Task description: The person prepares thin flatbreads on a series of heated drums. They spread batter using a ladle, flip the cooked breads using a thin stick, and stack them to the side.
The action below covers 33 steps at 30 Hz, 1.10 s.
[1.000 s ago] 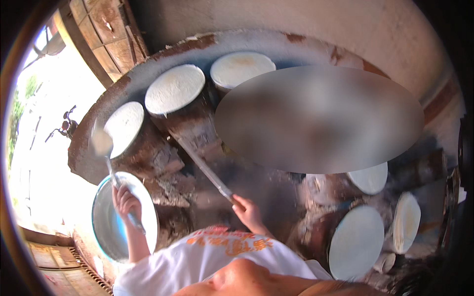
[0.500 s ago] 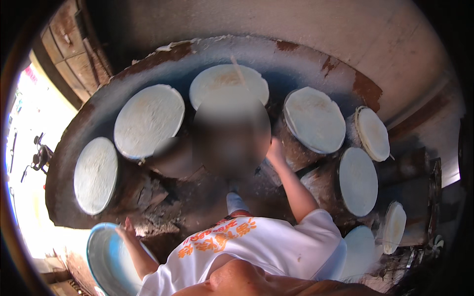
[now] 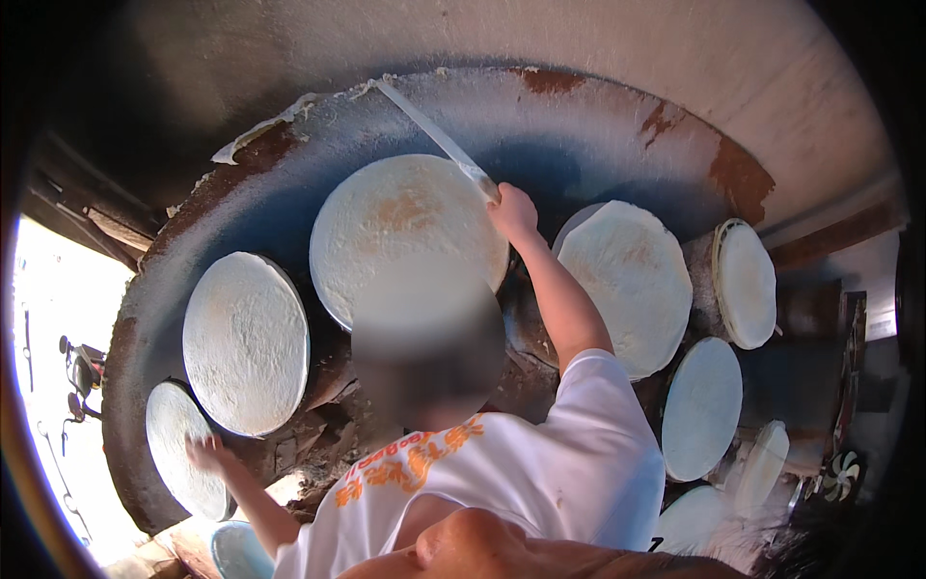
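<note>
The right hand [image 3: 514,214] had its fingers wrapped round the near end of a long flat blade [image 3: 429,128], which ran up and leftward from them to the curved rim [image 3: 463,77]. Left of and below those fingers lay a browned white disc [image 3: 405,207]. The left hand [image 3: 205,454], spread and empty, was over a smaller disc [image 3: 174,439]; I couldn't tell whether its fingers touched. Below them sat a bluish basin [image 3: 239,552].

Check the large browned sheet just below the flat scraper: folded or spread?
Spread: the sheet lies flat and round, with no fold in its visible area. Blur covers part of its lower edge; cannot tell there.
</note>
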Available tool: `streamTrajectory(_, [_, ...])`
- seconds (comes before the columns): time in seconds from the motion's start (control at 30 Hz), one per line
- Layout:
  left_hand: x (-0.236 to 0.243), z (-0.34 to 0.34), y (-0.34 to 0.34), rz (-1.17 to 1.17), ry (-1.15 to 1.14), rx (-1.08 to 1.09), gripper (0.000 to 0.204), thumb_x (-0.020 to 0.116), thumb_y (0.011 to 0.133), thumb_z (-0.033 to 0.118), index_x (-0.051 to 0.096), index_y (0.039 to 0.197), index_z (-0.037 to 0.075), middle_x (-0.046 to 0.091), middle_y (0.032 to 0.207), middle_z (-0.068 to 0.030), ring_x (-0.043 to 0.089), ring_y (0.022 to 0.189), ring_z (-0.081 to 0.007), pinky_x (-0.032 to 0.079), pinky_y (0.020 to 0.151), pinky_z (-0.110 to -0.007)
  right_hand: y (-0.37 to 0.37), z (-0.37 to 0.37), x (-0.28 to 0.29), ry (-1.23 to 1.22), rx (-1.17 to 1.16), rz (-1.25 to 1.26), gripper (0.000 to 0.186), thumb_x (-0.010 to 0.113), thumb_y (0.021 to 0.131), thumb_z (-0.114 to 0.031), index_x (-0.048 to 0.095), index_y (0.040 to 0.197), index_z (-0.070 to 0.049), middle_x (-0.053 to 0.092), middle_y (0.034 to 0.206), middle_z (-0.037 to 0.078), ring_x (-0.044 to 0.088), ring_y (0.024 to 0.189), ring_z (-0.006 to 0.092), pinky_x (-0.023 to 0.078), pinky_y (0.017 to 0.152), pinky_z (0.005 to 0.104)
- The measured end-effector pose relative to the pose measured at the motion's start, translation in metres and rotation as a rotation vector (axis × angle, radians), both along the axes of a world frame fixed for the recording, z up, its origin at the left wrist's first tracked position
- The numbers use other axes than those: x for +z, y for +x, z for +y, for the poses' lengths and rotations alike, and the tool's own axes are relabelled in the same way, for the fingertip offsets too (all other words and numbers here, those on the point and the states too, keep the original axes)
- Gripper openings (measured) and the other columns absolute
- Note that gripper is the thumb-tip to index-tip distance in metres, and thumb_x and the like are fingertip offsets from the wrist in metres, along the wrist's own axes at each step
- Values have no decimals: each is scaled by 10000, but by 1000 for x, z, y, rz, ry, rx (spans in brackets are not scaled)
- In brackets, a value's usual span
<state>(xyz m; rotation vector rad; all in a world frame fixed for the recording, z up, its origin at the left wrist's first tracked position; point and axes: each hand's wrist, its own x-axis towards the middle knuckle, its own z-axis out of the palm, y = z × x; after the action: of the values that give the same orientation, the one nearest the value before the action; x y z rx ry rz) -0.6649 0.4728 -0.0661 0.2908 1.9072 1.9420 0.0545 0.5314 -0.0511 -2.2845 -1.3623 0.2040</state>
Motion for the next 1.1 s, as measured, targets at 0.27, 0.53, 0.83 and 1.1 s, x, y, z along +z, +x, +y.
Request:
streamTrajectory(0.27, [95,188,304,172,-292,-1291,236,572,906,270,643,1111,177,604,918,4,558,616,-77,462,513,-219,-35,0,29,179,-46,-148,131,620,761,-76,522,847,-62,590,861,122,608,828,334,498,666,447])
streamTrajectory(0.53, [18,328,395,1100,135,-1622,532,655,853,252,494,1340,110,553,1288,-101,496,1191,-210,382,1012,-353,-100,-30,90,393,56,-145,168,628,704,-40,523,832,-68,586,867,94,603,806,321,496,641,431])
streamTrajectory(0.83, [52,330,347,275,-2,-2004,296,662,865,163,611,1119,20,622,1071,-45,551,1024,-117,443,883,-276,-128,-74,114,590,260,-70,213,624,621,36,531,792,-50,586,850,79,600,756,310,494,618,412])
streamTrajectory(1.1, [166,207,345,818,552,-1655,82,662,832,48,618,862,-15,586,944,-35,557,914,-127,439,820,-244,-75,-104,100,698,174,162,232,687,689,-5,559,882,-2,585,847,153,582,773,349,479,669,352])
